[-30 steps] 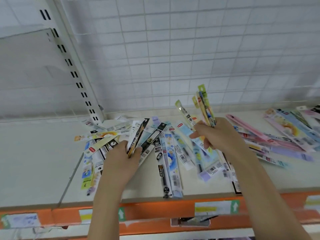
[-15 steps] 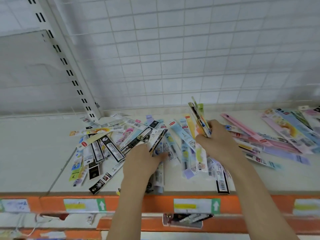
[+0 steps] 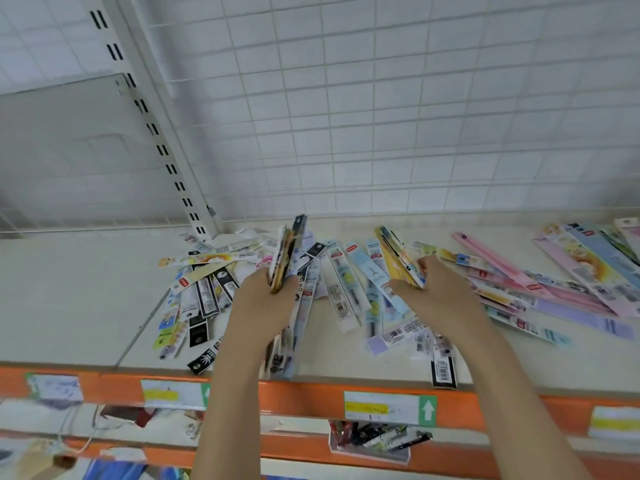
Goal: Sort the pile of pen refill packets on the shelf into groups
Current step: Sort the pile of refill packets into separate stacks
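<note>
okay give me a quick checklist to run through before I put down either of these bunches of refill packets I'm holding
1. Left hand grips its dark bunch firmly: ok.
2. Right hand grips its yellow bunch firmly: ok.
3. Each bunch holds one type only: cannot tell.
4. Bare shelf at left for a new group: ok.
5. Loose packets between the hands sorted: not ok.
6. Black packet safely back from the shelf edge: not ok, it overhangs.

Left hand (image 3: 263,299): gripping a small bundle of packets (image 3: 287,252), standing upright above the pile.
Right hand (image 3: 434,292): gripping a second bundle (image 3: 398,258), tilting left.
Pile of refill packets (image 3: 343,296): lying scattered on the shelf (image 3: 76,292) between and around both hands.
Pink group (image 3: 512,275): lying far right.
</note>
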`<state>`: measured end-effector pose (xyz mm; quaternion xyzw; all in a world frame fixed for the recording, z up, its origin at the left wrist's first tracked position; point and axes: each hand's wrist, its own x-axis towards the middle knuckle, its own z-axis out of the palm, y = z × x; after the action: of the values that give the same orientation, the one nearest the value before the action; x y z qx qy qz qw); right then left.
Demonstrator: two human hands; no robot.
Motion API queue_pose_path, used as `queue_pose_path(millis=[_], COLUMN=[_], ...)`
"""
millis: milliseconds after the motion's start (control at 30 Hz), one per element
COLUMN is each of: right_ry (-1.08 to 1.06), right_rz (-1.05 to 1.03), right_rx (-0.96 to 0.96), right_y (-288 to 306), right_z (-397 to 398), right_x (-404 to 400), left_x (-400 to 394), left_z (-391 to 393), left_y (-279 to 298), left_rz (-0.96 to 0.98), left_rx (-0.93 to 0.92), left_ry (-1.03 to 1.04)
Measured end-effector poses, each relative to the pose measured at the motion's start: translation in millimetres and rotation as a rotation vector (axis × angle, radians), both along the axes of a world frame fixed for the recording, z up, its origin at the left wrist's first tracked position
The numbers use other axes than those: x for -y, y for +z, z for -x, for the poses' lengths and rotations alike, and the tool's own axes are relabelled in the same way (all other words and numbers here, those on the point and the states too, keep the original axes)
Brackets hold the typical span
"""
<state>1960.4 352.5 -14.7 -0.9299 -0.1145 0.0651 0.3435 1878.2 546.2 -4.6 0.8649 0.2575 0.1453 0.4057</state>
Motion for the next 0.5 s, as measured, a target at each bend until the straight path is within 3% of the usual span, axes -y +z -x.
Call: queue_pose_path(millis=[367,500], right_ry=[0.122,0.105], right_rz=[0.243,0.349], right_rx=[0.059,0.066], right_y=[0,-4], right_z=[-39,-44], right_x=[-35,-41], left_x=[-15,-21], left_z=[27,33], left_y=[4,-1], left_rz=[0.181,0.068], left_rx=[0.177,0.141], left_ry=[0.158,0.165])
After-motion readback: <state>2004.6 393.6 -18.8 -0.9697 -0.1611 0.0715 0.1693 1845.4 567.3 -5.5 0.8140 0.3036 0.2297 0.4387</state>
